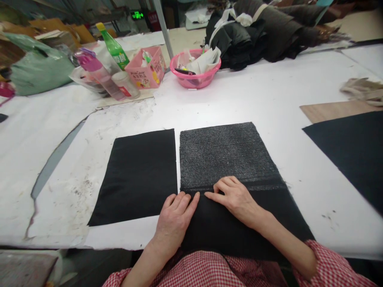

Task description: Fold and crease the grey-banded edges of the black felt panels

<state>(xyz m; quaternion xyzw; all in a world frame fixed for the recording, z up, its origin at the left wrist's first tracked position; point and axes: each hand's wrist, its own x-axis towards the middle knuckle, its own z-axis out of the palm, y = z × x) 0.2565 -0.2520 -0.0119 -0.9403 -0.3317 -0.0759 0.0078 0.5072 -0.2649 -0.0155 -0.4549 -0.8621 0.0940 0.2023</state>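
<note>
A black fabric panel [239, 227] lies before me, its near part smooth and its far part a speckled grey-black surface [221, 151]. A folded band crosses between the two parts. My left hand [176, 215] rests at the left end of this band, fingers extended and thumb apart. Just to its right, my right hand [235, 197] presses on the band, its thumb stretched left and its fingers slightly bent. Both hands have their fingertips on top of the cloth; the undersides of the fingers are hidden. Left of this panel lies a flat black fabric piece [137, 175].
Dark fabric [356, 151] lies on the right over a brown sheet [329, 111]. At the back stand a pink basin [194, 81], a pink box [146, 71], a green bottle [113, 48] and a pink bottle [100, 73]. Dark cloth rolls [239, 40] lie behind. The white table covering [119, 235] is torn at left.
</note>
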